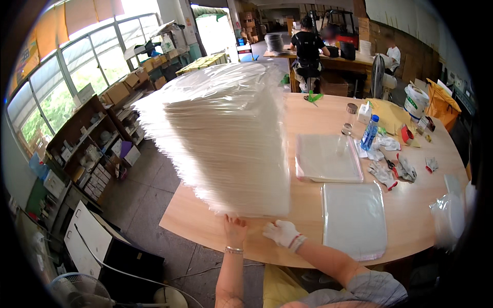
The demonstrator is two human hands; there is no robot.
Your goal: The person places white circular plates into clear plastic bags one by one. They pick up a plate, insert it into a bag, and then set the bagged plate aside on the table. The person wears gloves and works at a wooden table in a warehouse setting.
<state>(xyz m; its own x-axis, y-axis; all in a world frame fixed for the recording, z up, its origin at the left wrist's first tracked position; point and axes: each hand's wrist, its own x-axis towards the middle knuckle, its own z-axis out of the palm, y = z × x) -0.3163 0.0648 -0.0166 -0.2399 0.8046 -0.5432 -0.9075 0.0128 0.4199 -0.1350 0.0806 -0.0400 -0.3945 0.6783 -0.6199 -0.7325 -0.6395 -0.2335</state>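
Note:
A tall stack of clear plastic-wrapped white sheets (231,154) rises from the near left part of the wooden table (313,203), leaning to the left at its top. My left hand (235,231), bare with a bracelet at the wrist, has its fingers stretched up against the stack's lower front edge; the fingertips are partly hidden there. Just right of it, my right hand (282,234) wears a white knit glove and rests on the table by the stack's near corner, fingers apart. Nothing shows in either hand.
Two low piles of clear plastic bags, a far one (328,156) and a near one (354,220), lie to the right. Beyond are a blue-capped bottle (370,132), work gloves (382,174), scissors (391,165) and a white bucket (416,102). People work at a back table.

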